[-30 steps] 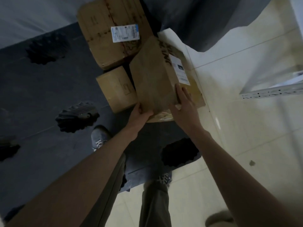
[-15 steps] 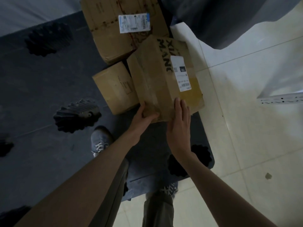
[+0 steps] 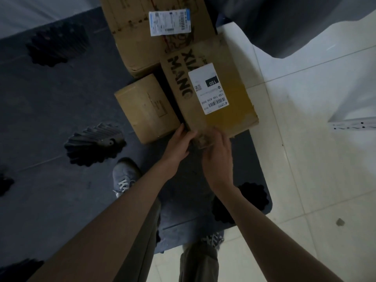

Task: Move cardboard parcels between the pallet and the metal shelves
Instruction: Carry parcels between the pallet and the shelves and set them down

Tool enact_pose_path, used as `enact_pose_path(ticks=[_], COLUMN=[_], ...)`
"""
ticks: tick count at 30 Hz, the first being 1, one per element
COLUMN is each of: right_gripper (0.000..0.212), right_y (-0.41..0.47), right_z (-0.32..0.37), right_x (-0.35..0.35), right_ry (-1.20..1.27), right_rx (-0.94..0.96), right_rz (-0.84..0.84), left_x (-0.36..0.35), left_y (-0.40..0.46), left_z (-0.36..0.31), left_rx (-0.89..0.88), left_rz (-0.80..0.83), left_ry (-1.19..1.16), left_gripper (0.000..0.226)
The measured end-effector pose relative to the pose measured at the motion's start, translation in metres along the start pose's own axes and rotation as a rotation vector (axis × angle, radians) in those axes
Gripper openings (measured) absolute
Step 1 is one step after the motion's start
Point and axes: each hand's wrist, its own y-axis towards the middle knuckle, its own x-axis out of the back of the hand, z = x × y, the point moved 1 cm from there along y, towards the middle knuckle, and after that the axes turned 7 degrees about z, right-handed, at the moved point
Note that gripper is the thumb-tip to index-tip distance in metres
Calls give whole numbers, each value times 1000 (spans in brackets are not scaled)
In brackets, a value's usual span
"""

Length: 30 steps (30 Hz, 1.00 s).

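Observation:
A flat cardboard parcel with black lettering and a white label lies on the dark pallet near its right edge. My left hand grips its near left corner. My right hand is blurred and curls over the near edge of the same parcel. A smaller parcel sits just left of it. A larger parcel with a white and blue label lies behind both.
The pallet has flower-shaped holes. My two shoes stand on its near edge. Pale floor tiles spread to the right. A white metal shelf post juts in at the right edge. A dark cloth hangs at top right.
The labelled parcel has been tipped down from a tilted position to lie flat on the pallet. Both hands have slid back to its near edge.

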Motion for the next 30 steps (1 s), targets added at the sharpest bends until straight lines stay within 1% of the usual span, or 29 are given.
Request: enact_pose_path(ticks=[1, 2, 3, 4, 5, 6, 7, 8, 9, 11, 14, 16, 18, 20, 25, 27, 29, 30], right_gripper=[47, 50, 56, 63, 68, 68, 65, 62, 60, 59, 60, 68, 76, 74, 55, 42, 24, 20], right_y=[3, 6, 12, 17, 22, 27, 30, 31, 32, 30, 23, 14, 1, -14, -66, -87, -110, -122], right_z=[-1, -4, -9, -13, -15, -16, -15, -13, -11, -7, -10, -13, -15, -13, 19, 46, 81, 100], right_x=[6, 13, 21, 29, 35, 40, 42, 43, 42, 39, 32, 29, 29, 36, 82, 113, 148, 166], right_ry=[58, 118, 205, 333, 493, 641, 733, 772, 796, 838, 815, 747, 696, 674, 578, 519, 436, 391], right_rx=[-62, -148, -257, -381, -492, -556, -559, -526, -488, -452, -471, -517, -552, -554, -461, -408, -331, -288], right_rz=[-108, -201, -256, -263, -229, -161, -80, -13, 30, 60, 76, 109, 151, 182, 274, 309, 346, 360], left_x=[1, 2, 1, 0, -2, -6, -8, -11, -11, -8, 1, 5, 6, 7, 0, -7, -15, -20], left_y=[1, 1, 1, 1, 1, 1, 2, 1, 1, -2, -14, -27, -42, -63, -147, -190, -239, -264], left_z=[0, -1, -1, 0, 0, 0, 0, -1, -2, -4, -1, 4, 6, 5, -14, -31, -55, -69], left_rx=[0, 5, 11, 15, 13, 6, -6, -23, -46, -89, -97, -79, -65, -80, -104, -103, -131, -140], left_rz=[-23, -44, -59, -64, -60, -54, -53, -58, -68, -74, -99, -130, -148, -174, -220, -253, -265, -258], left_ry=[4, 4, -1, -7, -11, -13, -15, -15, -12, 6, -2, -4, 11, 40, 122, 184, 221, 213], left_gripper=[67, 67, 67, 67, 66, 67, 68, 69, 71, 71, 80, 88, 87, 81, 70, 63, 59, 57])
